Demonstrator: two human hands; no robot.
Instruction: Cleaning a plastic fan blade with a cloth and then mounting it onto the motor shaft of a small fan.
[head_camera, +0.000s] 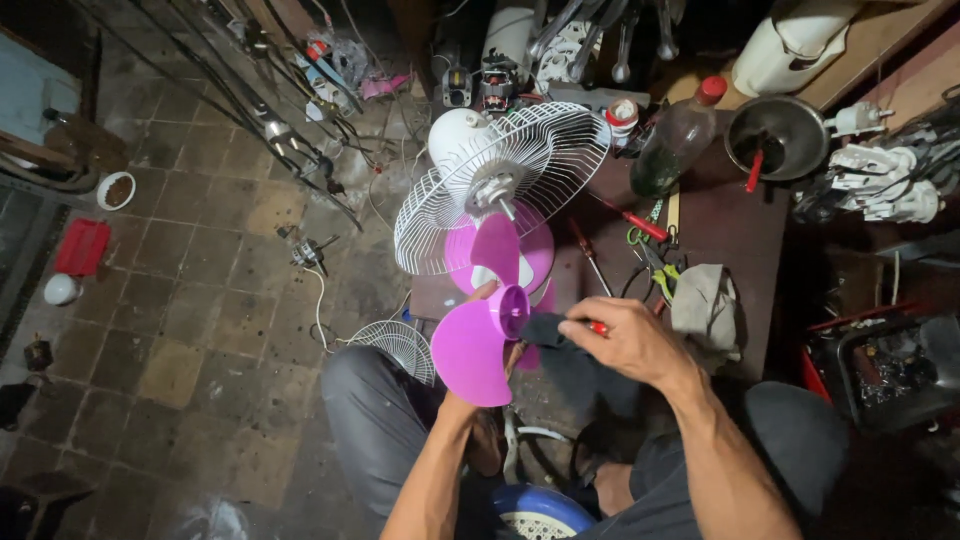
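My left hand (487, 298) holds a magenta fan blade (478, 340) by its hub, mostly hidden behind the blade. My right hand (622, 338) grips a dark cloth (548, 330) and a red-handled tool, pressed against the blade's hub. Just beyond stands a white fan body (462, 135) with its white wire rear guard (520, 170) and bare motor shaft (507, 208) pointing toward me.
A second wire guard (398, 345) lies on the tiled floor by my knee. The dark table (735, 230) holds screwdrivers, pliers, a grey rag (705, 300), a bottle (675, 140) and a metal pan (780, 135). Motor parts and cables crowd the back.
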